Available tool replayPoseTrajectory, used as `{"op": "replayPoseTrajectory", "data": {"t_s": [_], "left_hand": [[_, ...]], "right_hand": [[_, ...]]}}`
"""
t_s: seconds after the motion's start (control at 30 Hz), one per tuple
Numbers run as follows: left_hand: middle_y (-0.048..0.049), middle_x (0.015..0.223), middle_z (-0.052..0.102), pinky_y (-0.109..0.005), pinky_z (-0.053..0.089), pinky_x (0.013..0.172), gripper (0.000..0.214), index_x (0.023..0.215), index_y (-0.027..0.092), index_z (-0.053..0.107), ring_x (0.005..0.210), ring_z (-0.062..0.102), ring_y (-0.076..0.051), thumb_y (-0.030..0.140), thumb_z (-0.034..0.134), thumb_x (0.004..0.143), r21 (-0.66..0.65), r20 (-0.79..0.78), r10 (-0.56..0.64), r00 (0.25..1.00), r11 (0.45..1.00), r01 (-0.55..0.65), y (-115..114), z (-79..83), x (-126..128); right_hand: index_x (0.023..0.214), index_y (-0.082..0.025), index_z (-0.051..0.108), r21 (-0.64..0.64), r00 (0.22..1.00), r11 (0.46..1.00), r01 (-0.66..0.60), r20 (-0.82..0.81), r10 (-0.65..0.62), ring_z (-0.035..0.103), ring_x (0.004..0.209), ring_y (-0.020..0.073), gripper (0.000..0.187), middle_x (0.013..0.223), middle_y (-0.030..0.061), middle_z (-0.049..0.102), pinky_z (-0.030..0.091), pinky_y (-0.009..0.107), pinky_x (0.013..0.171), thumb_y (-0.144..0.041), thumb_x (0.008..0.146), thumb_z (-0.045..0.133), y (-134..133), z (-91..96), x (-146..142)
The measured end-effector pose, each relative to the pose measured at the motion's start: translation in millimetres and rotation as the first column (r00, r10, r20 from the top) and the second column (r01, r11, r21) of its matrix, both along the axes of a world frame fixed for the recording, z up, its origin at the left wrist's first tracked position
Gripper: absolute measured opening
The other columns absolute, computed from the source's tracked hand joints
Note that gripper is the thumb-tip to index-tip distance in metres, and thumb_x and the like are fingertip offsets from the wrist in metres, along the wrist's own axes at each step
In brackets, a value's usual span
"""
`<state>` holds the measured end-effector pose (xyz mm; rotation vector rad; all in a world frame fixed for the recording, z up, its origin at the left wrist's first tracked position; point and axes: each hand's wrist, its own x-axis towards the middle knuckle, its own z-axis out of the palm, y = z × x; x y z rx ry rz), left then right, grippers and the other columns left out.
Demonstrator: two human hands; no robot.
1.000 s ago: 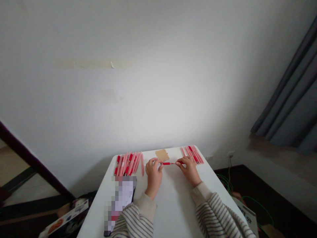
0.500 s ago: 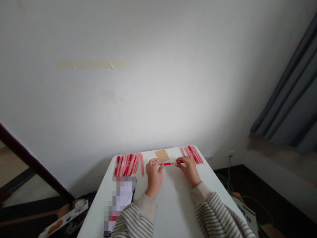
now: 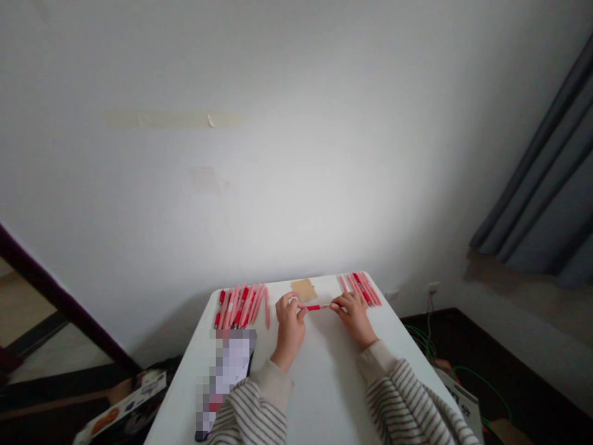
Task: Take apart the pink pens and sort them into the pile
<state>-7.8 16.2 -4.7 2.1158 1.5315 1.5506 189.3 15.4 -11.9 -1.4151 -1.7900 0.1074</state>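
Note:
Above the far part of the white table (image 3: 319,377), a slim red pen (image 3: 314,308) lies level between my two hands. My left hand (image 3: 291,327) pinches its left end between thumb and fingers. At the other end, a thin pale section of the pen runs into the closed thumb and fingers of my right hand (image 3: 353,315), which hide the tip. Left of my hands is a row of several pink and red pens (image 3: 241,306). A smaller group of pink and red pens (image 3: 364,289) lies beyond my right hand.
A tan square of paper (image 3: 303,288) lies behind my hands. A blurred-out flat object with a dark edge (image 3: 229,377) rests by my left forearm. The wall (image 3: 296,154) stands behind the table; green cables (image 3: 419,340) lie on the floor at right.
The red piece that showed in my right fingers is now out of sight, and those fingers have closed at the pen's right end. My left hand keeps its pinch.

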Motion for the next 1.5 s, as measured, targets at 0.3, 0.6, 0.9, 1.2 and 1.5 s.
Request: {"op": "replayPoseTrajectory", "data": {"t_s": [0.3, 0.6, 0.9, 1.2, 1.5], "left_hand": [[-0.0074, 0.108, 0.059, -0.045, 0.044, 0.096, 0.009, 0.081, 0.020, 0.061, 0.106, 0.051, -0.023, 0.024, 0.054, 0.085, -0.029, -0.009, 0.058, 0.998, 0.998, -0.059, 5, -10.9, 1], [-0.0068, 0.110, 0.057, -0.044, 0.045, 0.095, 0.010, 0.074, 0.020, 0.056, 0.108, 0.051, -0.022, 0.016, 0.053, 0.082, 0.004, 0.030, 0.008, 1.000, 1.000, -0.008, 1, -7.6, 4], [-0.0072, 0.110, 0.056, -0.045, 0.045, 0.095, 0.009, 0.078, 0.021, 0.060, 0.107, 0.051, -0.022, 0.022, 0.054, 0.084, 0.026, 0.013, 0.035, 0.999, 0.999, -0.035, 1, -6.6, 2], [-0.0073, 0.109, 0.056, -0.048, 0.042, 0.096, 0.009, 0.085, 0.022, 0.064, 0.107, 0.050, -0.024, 0.026, 0.057, 0.084, -0.017, -0.031, 0.093, 0.995, 0.995, -0.094, 1, -6.5, 0], [-0.0067, 0.109, 0.057, -0.048, 0.042, 0.096, 0.008, 0.084, 0.024, 0.069, 0.107, 0.052, -0.025, 0.024, 0.066, 0.077, -0.068, -0.065, 0.111, 0.992, 0.991, -0.115, -2, -3.7, -1]], "right_hand": [[0.088, -0.029, 0.069, 0.042, 0.995, 0.999, -0.018, -0.093, 0.022, 0.053, 0.095, 0.0240, 0.020, 0.089, 0.0019, 0.068, 0.033, 0.039, 0.089, -0.047, 0.086, 0.060, -1, 4.4, 0], [0.085, -0.030, 0.070, 0.048, 0.998, 0.999, 0.006, -0.063, -0.003, 0.052, 0.094, 0.0249, 0.022, 0.085, 0.0021, 0.068, 0.030, 0.042, 0.090, -0.043, 0.090, 0.054, -2, 1.2, 0], [0.087, -0.031, 0.071, 0.055, 0.997, 0.998, 0.016, -0.070, -0.013, 0.052, 0.094, 0.0255, 0.023, 0.086, 0.0031, 0.069, 0.031, 0.043, 0.089, -0.045, 0.090, 0.053, -3, 2.1, 0], [0.088, -0.025, 0.071, 0.050, 0.939, 0.995, -0.084, -0.331, 0.096, 0.056, 0.087, 0.0233, 0.031, 0.083, 0.0054, 0.066, 0.042, 0.040, 0.083, -0.054, 0.078, 0.066, -2, 5.0, 0], [0.086, -0.022, 0.065, 0.005, 0.617, 0.982, -0.191, -0.777, 0.124, 0.059, 0.080, 0.0189, 0.037, 0.085, 0.0022, 0.064, 0.047, 0.035, 0.077, -0.048, 0.064, 0.078, 2, 5.3, -4]]}}
